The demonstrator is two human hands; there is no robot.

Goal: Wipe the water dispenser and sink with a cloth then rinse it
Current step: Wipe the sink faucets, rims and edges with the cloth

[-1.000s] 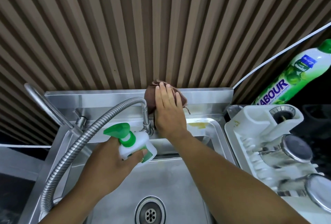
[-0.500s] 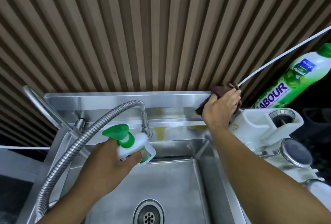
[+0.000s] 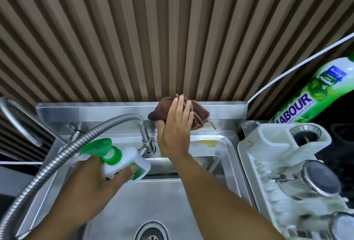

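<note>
A wall of narrow vertical brown slats (image 3: 172,28), ridged and matt, fills the upper half of a wide-angle view looking down. Below it a stainless steel sink (image 3: 164,201) is seen, its rectangular basin smooth and brushed, with a low upright backsplash (image 3: 95,111) along the back. The task is judged to be mid-wipe. The back of the sink is being cleaned, the basin looks not yet wiped, no water is running, and the rinse is still to come. No separate water dispenser can be picked out, so its state cannot be told. To the right a white moulded plastic dish rack (image 3: 258,163) is packed with round, shiny metal pieces. A ribbed, flexible metal tap hose (image 3: 57,159) arches from the sink's back ledge down to the lower left. A tall green plastic bottle (image 3: 314,96) is leaned at the far right. The right hand (image 3: 175,134) is laid flat, fingers straight and together, pressing a brown cloth (image 3: 200,115) against the backsplash. The cloth is soft and bunched, with a loose thread trailing. The left hand (image 3: 92,178) is curled round a small white spray bottle (image 3: 122,165) with a glossy green nozzle, held above the basin's rear edge. A yellowish smear (image 3: 207,142) is left on the ledge just right of the wiping hand. A round perforated drain (image 3: 152,232) is set at the bottom edge.
</note>
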